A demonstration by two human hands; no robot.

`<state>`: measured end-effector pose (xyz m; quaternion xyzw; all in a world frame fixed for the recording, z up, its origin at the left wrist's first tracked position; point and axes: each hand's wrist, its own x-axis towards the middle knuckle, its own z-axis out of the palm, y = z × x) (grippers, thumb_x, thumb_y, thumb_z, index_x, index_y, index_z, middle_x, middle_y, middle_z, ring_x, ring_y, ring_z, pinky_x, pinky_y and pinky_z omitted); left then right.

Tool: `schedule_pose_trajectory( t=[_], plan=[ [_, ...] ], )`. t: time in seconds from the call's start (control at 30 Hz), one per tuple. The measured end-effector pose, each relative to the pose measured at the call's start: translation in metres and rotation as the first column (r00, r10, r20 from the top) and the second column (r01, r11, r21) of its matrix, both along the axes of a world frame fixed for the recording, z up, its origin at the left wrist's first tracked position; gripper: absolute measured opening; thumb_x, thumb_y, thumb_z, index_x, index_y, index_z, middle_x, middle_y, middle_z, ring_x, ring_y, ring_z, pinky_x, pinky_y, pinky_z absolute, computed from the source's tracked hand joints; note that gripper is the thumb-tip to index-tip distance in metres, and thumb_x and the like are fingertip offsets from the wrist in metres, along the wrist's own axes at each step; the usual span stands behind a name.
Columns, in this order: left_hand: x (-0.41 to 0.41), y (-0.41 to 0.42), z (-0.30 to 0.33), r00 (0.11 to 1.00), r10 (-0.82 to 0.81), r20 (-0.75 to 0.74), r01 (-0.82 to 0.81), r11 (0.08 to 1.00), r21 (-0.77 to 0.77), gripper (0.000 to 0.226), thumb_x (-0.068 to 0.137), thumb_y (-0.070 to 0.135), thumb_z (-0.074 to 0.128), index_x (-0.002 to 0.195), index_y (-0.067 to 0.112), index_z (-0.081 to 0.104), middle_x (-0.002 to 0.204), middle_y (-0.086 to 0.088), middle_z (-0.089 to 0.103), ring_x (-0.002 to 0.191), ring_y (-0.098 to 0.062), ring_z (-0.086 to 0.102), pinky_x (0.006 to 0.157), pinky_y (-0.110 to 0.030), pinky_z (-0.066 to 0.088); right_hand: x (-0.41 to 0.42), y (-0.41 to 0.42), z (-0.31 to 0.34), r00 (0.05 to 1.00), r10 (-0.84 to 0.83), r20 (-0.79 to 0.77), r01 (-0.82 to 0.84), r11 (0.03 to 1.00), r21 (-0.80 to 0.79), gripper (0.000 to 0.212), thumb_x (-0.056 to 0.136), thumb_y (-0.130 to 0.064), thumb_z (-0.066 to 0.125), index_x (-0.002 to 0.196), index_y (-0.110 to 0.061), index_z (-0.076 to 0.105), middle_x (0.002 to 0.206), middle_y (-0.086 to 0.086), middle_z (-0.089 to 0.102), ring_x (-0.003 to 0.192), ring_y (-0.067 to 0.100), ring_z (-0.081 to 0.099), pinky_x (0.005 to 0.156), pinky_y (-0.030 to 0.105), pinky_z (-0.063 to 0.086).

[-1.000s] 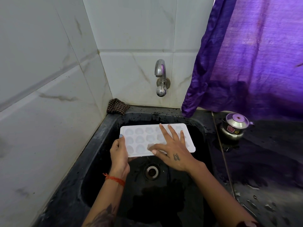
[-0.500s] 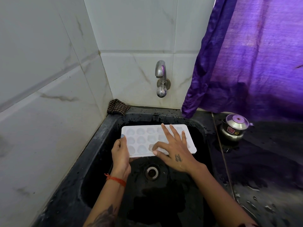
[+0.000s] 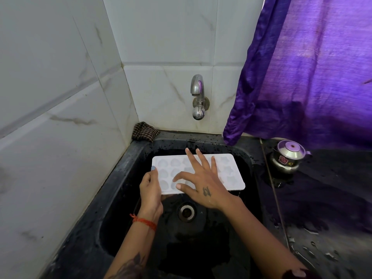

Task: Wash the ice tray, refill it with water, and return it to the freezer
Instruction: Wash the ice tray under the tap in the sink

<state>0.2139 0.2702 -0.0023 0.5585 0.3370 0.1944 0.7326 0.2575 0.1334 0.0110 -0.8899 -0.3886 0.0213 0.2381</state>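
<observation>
A white ice tray (image 3: 229, 172) with several shaped cavities hangs level over the black sink (image 3: 124, 178), cavities facing up. My left hand (image 3: 150, 190) grips its near left corner, thumb on top and fingers underneath. My right hand (image 3: 201, 178) lies across the tray's middle with fingers spread and straight, hiding several cavities. The steel tap (image 3: 198, 97) juts from the tiled wall above; no water runs from it.
The round drain (image 3: 186, 212) sits below the tray. A checked cloth (image 3: 144, 133) is bunched in the sink's back left corner. A small steel lidded pot (image 3: 287, 158) stands on the wet black counter (image 3: 332, 218) to the right. A purple curtain (image 3: 312, 67) hangs behind it.
My right hand has slid forward over the tray, fingertips now past its far edge. The left hand keeps its grip and the tray stays put.
</observation>
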Motion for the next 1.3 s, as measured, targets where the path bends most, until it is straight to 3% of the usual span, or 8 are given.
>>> schedule_pose_trajectory(
  t=[0.13, 0.33, 0.5, 0.67, 0.87, 1.0, 1.2, 1.3],
  plan=[
    [0.0005, -0.0006, -0.0007, 1.0, -0.009, 0.004, 0.009, 1.0, -0.011, 0.026, 0.098, 0.034, 0.045, 0.084, 0.014, 0.054, 0.085, -0.005, 0.064, 0.073, -0.02, 0.062, 0.066, -0.037, 0.054, -0.0032, 0.0044, -0.0024, 1.0, 0.018, 0.019, -0.018, 1.0, -0.008, 0.022, 0.094, -0.05, 0.044, 0.1, -0.038, 0.061, 0.161, -0.001, -0.008, 0.145, 0.025, -0.02, 0.112, 0.056, -0.017],
    [0.0017, 0.0014, -0.0015, 1.0, -0.011, -0.002, 0.011, 1.0, -0.003, 0.026, 0.098, 0.033, 0.045, 0.084, 0.013, 0.054, 0.087, -0.008, 0.064, 0.075, -0.022, 0.062, 0.067, -0.038, 0.053, -0.0044, 0.0027, -0.0036, 1.0, 0.023, 0.006, -0.023, 0.999, -0.022, 0.029, 0.094, -0.054, 0.04, 0.104, -0.042, 0.064, 0.16, -0.003, -0.01, 0.144, 0.023, -0.023, 0.11, 0.054, -0.022],
    [0.001, -0.0003, -0.0012, 1.0, -0.022, 0.001, 0.022, 0.999, -0.028, 0.026, 0.098, 0.033, 0.044, 0.086, 0.013, 0.055, 0.09, -0.007, 0.066, 0.077, -0.023, 0.064, 0.07, -0.041, 0.054, -0.0031, -0.0002, -0.0033, 1.0, -0.008, 0.02, 0.009, 0.999, -0.039, 0.033, 0.091, -0.059, 0.04, 0.096, -0.036, 0.064, 0.16, -0.003, -0.012, 0.145, 0.023, -0.023, 0.11, 0.054, -0.022],
    [0.0028, 0.0003, 0.0002, 1.0, -0.004, 0.006, 0.004, 1.0, -0.007, 0.028, 0.098, 0.035, 0.046, 0.081, 0.014, 0.053, 0.084, -0.005, 0.063, 0.073, -0.02, 0.061, 0.068, -0.038, 0.054, -0.0029, 0.0018, -0.0063, 0.998, -0.011, 0.069, 0.013, 0.999, -0.042, 0.049, 0.085, -0.065, 0.025, 0.108, -0.041, 0.062, 0.16, -0.002, -0.014, 0.144, 0.025, -0.023, 0.11, 0.055, -0.023],
    [0.0041, 0.0016, 0.0007, 1.0, 0.013, -0.001, -0.013, 1.0, -0.005, 0.027, 0.098, 0.034, 0.046, 0.081, 0.014, 0.053, 0.081, -0.005, 0.062, 0.07, -0.019, 0.06, 0.061, -0.033, 0.051, -0.0048, 0.0024, -0.0034, 1.0, 0.018, 0.004, -0.018, 1.0, -0.014, 0.031, 0.094, -0.054, 0.04, 0.108, -0.043, 0.065, 0.16, -0.004, -0.012, 0.145, 0.023, -0.021, 0.111, 0.052, -0.02],
    [0.0043, 0.0013, 0.0, 1.0, 0.015, -0.006, -0.015, 1.0, -0.005, 0.027, 0.098, 0.034, 0.046, 0.08, 0.015, 0.052, 0.082, -0.005, 0.061, 0.07, -0.018, 0.06, 0.056, -0.03, 0.052, -0.0027, 0.0024, -0.0048, 1.0, 0.024, 0.0, -0.024, 1.0, -0.01, 0.029, 0.094, -0.052, 0.043, 0.105, -0.04, 0.067, 0.16, -0.004, -0.01, 0.146, 0.023, -0.019, 0.113, 0.054, -0.017],
    [0.0032, -0.0013, 0.0012, 1.0, -0.005, -0.003, 0.005, 1.0, -0.017, 0.025, 0.099, 0.033, 0.044, 0.083, 0.015, 0.053, 0.086, -0.004, 0.064, 0.073, -0.02, 0.063, 0.057, -0.031, 0.053, -0.0004, 0.0007, -0.005, 0.998, 0.018, 0.057, -0.016, 0.999, -0.032, 0.052, 0.083, -0.066, 0.023, 0.098, -0.039, 0.065, 0.16, -0.002, -0.011, 0.146, 0.024, -0.019, 0.11, 0.053, -0.021],
    [0.0036, -0.0021, 0.002, 1.0, -0.003, -0.006, 0.003, 1.0, -0.005, 0.026, 0.098, 0.035, 0.044, 0.082, 0.016, 0.053, 0.085, -0.004, 0.063, 0.073, -0.019, 0.062, 0.059, -0.032, 0.053, -0.0001, -0.0011, -0.0048, 0.995, -0.003, 0.1, 0.009, 0.999, -0.051, 0.049, 0.085, -0.066, 0.027, 0.094, -0.036, 0.064, 0.16, -0.002, -0.009, 0.146, 0.024, -0.017, 0.109, 0.052, -0.022]
  ],
)
